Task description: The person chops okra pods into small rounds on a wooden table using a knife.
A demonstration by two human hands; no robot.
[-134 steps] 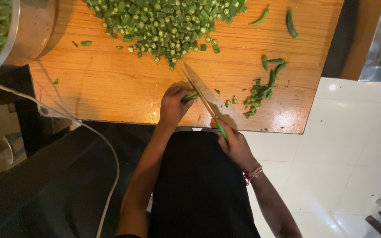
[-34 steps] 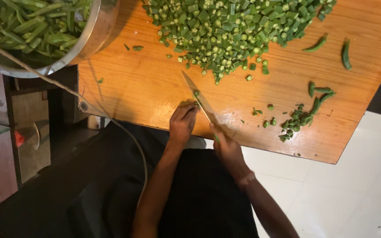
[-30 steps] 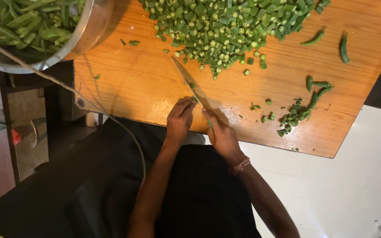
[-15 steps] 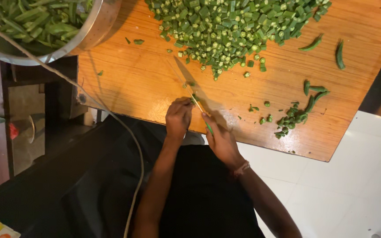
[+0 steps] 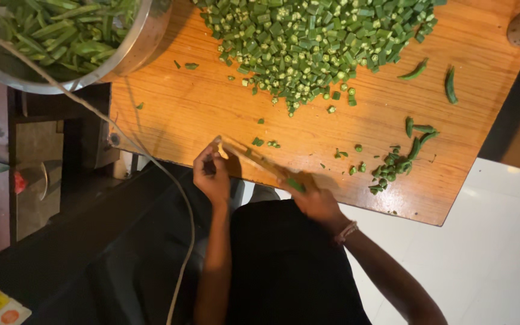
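The right hand grips the green handle of a knife, whose blade lies nearly flat over the near edge of the wooden table. The left hand is at the blade's tip, fingers pinched on it. A big heap of chopped okra lies at the table's far side, with a smaller cluster of trimmed ends to the knife's right. A steel bowl of whole okra sits at the table's far left corner.
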